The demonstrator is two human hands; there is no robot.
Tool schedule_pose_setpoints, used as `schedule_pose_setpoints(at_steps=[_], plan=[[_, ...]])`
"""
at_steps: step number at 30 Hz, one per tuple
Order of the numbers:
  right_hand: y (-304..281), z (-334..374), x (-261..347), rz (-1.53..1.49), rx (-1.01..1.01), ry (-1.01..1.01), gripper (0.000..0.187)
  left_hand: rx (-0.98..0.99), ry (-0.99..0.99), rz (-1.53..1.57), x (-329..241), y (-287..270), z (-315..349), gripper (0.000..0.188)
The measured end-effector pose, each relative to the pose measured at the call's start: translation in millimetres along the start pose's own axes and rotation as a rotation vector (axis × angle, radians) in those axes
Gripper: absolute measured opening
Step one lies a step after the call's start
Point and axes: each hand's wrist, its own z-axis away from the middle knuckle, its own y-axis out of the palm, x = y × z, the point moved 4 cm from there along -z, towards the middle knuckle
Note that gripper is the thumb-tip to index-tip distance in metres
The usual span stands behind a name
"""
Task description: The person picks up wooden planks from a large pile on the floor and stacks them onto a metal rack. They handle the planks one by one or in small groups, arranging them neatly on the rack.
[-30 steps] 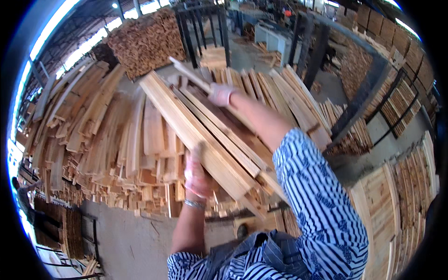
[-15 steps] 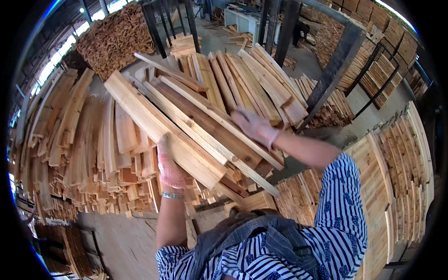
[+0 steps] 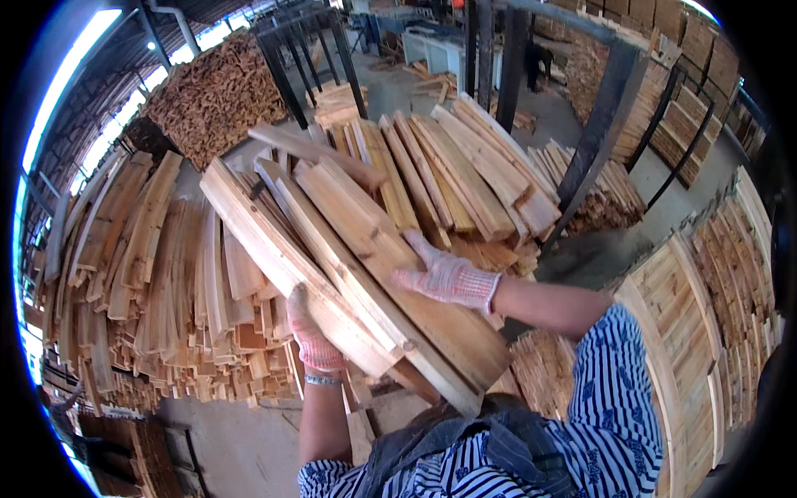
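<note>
Several wooden boards lie slanted in front of me, running from the upper left down to my waist. My left hand [image 3: 314, 334], in a pale glove with a pink cuff, is closed around the outer edge of the leftmost board [image 3: 278, 257]. Its fingers are partly hidden under the wood. Beside that board runs a narrow wooden strip [image 3: 332, 257]. On the right, a wide board [image 3: 365, 228] shows its broad face. My right hand [image 3: 448, 278], gloved too, rests on this face with thumb and fingers apart.
A large stack of boards [image 3: 166, 282] spreads to the left, and more boards [image 3: 465, 166] lie beyond my hands. A dark metal post [image 3: 599, 124] rises at the right. Stacked planks [image 3: 677, 332] stand to my right. Farther back, a person [image 3: 538, 62] bends down.
My right hand has shifted down and now lies on a wide board whose broad face shows. The narrow strip that was under it no longer shows there. My left hand keeps its hold.
</note>
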Motion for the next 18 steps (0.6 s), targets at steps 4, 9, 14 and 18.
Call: schedule_pose_setpoints(at_steps=[4, 9, 14, 18], plan=[[-10.7, 4.7, 7.9, -0.528, 0.072, -0.012, 0.125, -0.072, -0.054, -0.151, -6.8, -3.6, 3.2, 0.082], [-2.3, 36.5, 1.1, -0.464, 0.019, -0.182, 0.113, 0.039, -0.06, 0.016, 0.7, 39.2, 60.1, 0.073], [-3.6, 75.0, -8.2, -0.602, 0.005, -0.244, 0.098, 0.003, -0.188, 0.008, 24.5, 25.8, 73.2, 0.067], [1.6, 49.0, -45.7, -0.201, -0.229, -1.127, 0.058, -0.032, 0.126, -0.362, 8.6, 23.1, 63.5, 0.08]])
